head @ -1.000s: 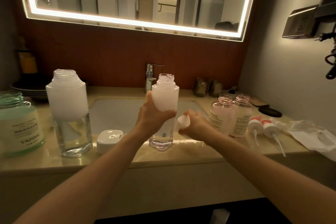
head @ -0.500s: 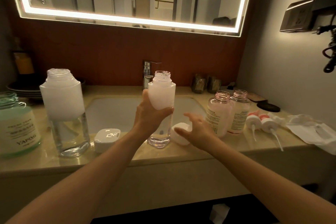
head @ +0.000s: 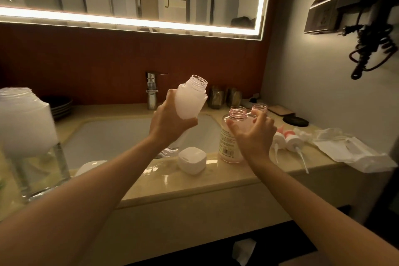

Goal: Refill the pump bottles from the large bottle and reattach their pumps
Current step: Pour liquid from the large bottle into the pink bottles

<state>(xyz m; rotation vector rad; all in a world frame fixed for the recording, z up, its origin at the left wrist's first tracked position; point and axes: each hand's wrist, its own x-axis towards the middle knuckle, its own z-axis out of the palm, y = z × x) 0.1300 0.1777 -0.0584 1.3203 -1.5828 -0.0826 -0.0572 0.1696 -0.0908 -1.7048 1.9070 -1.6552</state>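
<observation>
Our left hand (head: 170,123) grips the open white bottle (head: 190,101), tipped toward 1 o'clock. Our right hand (head: 252,134) holds nothing, fingers (head: 260,117) loose, by the pink pump bottle (head: 226,142) at 3 o'clock. If we tip too fast, it may spill past that small mouth.

The beige countertop (head: 216,179) carries a white cap (head: 192,160), two pink bottles (head: 228,142), two pumps (head: 291,141) and a wrapper (head: 356,153).

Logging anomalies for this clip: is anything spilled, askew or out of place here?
No spill shows. The white bottle in the left hand is tilted with its neck open, and two pumps lie on their sides beside the uncapped pump bottles, which fits mid-refill.
</observation>
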